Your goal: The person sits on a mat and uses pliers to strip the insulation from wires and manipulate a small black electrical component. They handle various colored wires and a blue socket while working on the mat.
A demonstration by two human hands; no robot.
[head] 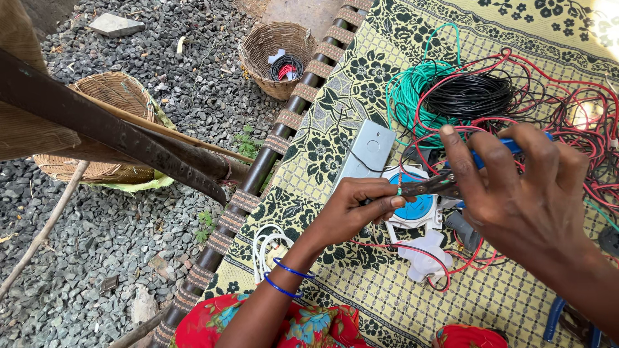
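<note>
The left hand (358, 206) is pinched shut, thumb and fingers closed on the end of a thin green wire (399, 191), just in front of the round blue-and-white plastic part (416, 207) lying on the yellow patterned mat (361, 283). The right hand (516, 193), above and to the right of that part, is wrapped around blue-handled pliers (433, 185), whose dark tips meet the wire end. Beyond the part lie a grey switch box (369, 149) and coils of green, black and red wire (464, 96).
</note>
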